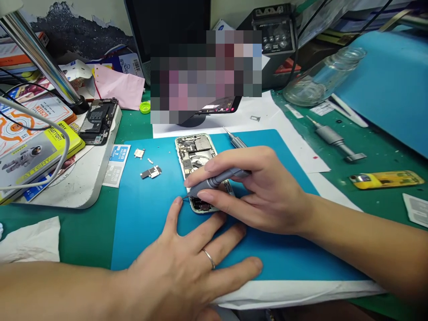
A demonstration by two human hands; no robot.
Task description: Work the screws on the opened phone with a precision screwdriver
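Observation:
An opened phone (199,146) lies on the blue mat (143,223), its inner boards bare. In my right hand (267,191) is a grey precision screwdriver (216,180), held like a pen. Its tip comes down by the phone's lower left edge, close to my left index fingertip. My left hand (197,263) rests on the mat with spread fingers, a ring on one; the middle fingertip is at the phone's bottom edge. Part of the phone is hidden behind my right hand. Left of it lie a small metal bracket (152,172) and a silver part (139,153).
A second screwdriver (236,139) lies behind my right hand, a third (334,136) farther right. At the back right a glass jar (310,84) leans on its side. Another opened phone (98,120) sits on a white lamp base (80,187). A yellow tool (388,179) lies right.

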